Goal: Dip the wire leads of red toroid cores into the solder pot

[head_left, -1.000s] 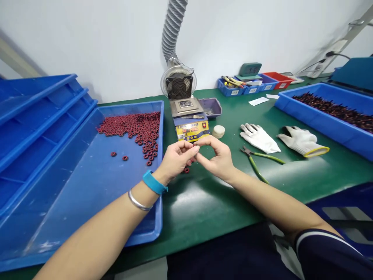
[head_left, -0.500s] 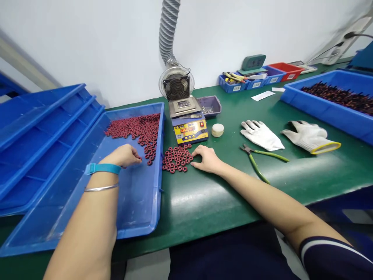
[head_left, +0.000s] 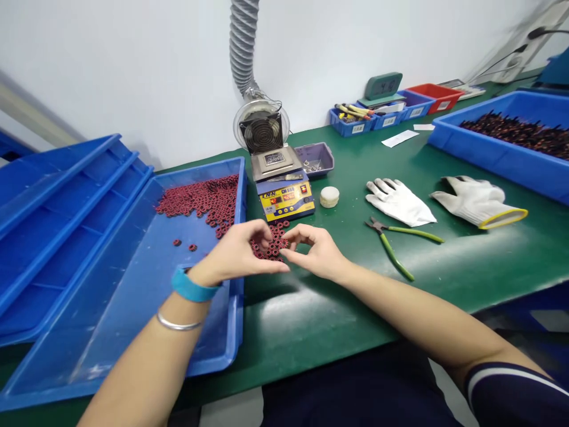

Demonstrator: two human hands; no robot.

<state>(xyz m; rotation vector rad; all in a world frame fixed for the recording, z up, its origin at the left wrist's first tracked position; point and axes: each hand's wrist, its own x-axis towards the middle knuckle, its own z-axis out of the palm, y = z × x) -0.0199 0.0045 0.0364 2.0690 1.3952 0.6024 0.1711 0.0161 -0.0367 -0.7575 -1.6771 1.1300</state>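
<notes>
Left hand (head_left: 237, 252) moved across tray (head_left: 242, 184) edge to rings (head_left: 276, 236), grip spread wide; right hand (head_left: 319, 252), grip unclear

On the yellow front panel (head_left: 288, 204) of the heating unit, lettering resembling "CNN" can be made out, with "CM" and some blurred figures printed beside it. Red digits are lit on its two displays: "42" can be read on the left display (head_left: 274, 200), and apparently "426" on the right display (head_left: 288, 197). A "4" is faintly shown on the green clock (head_left: 383, 86); its other digits are blurred. The white bin labels (head_left: 358, 128) are too small to be read.
</notes>
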